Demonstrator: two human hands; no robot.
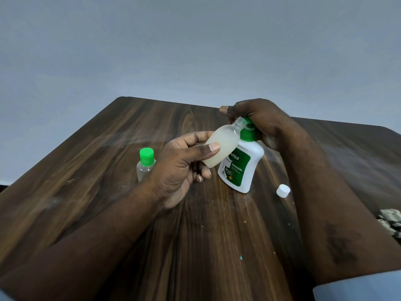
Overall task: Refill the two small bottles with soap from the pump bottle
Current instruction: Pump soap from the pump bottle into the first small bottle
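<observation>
My left hand [184, 161] grips a small uncapped bottle [223, 146] of pale cloudy soap, tilted so its open neck meets the green pump nozzle. A white pump bottle [243, 168] with a green label stands on the dark wooden table [195, 235]. My right hand [258, 118] lies over the pump head, fingers curled round it, hiding most of it. A second small clear bottle [145, 165] with a green cap stands upright behind my left hand, partly hidden. A loose white cap [283, 190] lies on the table right of the pump bottle.
A crumpled grey-white cloth or paper [390, 222] shows at the table's right edge. Crumbs and specks dot the wood. A plain grey wall rises behind the table's far edge.
</observation>
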